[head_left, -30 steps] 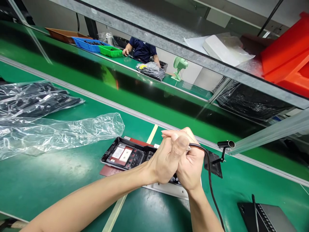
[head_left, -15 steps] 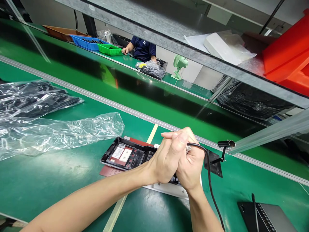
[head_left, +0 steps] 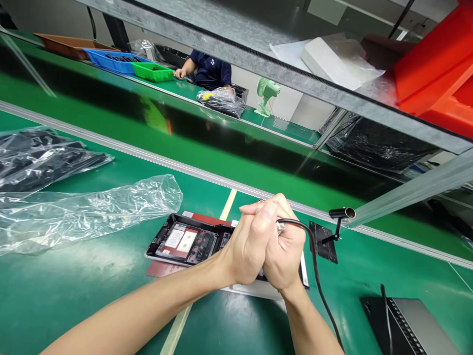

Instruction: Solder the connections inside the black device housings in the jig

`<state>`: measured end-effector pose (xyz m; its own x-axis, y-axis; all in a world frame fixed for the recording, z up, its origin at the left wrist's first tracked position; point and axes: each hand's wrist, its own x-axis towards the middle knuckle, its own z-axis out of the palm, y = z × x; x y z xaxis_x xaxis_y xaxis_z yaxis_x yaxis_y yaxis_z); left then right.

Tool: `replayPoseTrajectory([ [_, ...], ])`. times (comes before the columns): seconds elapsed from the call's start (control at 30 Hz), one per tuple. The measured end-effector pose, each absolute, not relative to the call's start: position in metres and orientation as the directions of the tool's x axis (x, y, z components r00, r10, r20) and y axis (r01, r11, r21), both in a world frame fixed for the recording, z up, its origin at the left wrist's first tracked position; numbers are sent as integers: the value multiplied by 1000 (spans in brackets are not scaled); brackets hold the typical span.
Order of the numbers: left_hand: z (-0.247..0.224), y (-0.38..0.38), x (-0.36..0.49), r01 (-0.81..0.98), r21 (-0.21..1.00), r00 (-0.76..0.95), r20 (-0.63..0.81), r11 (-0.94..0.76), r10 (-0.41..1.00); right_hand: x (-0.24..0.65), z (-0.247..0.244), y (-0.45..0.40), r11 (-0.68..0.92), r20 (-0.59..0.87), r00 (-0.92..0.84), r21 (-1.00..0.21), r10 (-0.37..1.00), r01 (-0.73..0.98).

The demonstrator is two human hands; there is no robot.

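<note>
Both my hands are closed together over the right part of a black plastic housing (head_left: 162,253). My left hand (head_left: 251,241) presses up against my right hand (head_left: 284,251), fingers folded in. A black cord (head_left: 315,256) comes out at the top of my right hand, by a small shiny piece (head_left: 281,227). The body of this corded tool is hidden in my grip. Open side up, the housing shows a row of round holes and pale labels inside it. It lies over a reddish sheet (head_left: 158,268) and a white base (head_left: 254,291), partly covered by my forearm.
Clear plastic bags (head_left: 111,209) lie at left, one with black parts (head_left: 40,160). A metal tube holder (head_left: 342,213) on a black plate (head_left: 322,241) stands right of my hands. A dark flat device (head_left: 414,320) is lower right. Across sits a person (head_left: 210,69) near bins (head_left: 151,72).
The whole view has shifted slightly, so most things sit a little further left. My hands stay clasped above the housing, and a black edge of it now shows right of my right wrist.
</note>
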<state>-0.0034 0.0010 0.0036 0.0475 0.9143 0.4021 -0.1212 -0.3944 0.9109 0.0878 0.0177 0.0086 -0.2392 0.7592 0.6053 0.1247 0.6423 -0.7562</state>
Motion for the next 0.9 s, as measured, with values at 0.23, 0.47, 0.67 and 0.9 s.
replayPoseTrajectory([
  [0.23,2,0,-5,-90,912,51,405,-400,913,88,9,18,644,608,-245,-758,756,106],
  [0.47,2,0,-6,-83,912,67,408,-403,910,87,8,18,642,614,-235,-764,754,65],
  [0.67,2,-1,-7,-74,923,73,384,-379,921,87,7,18,677,642,-249,-732,725,84],
  [0.9,2,0,-7,-84,922,83,384,-377,920,87,6,19,688,656,-241,-722,715,73],
])
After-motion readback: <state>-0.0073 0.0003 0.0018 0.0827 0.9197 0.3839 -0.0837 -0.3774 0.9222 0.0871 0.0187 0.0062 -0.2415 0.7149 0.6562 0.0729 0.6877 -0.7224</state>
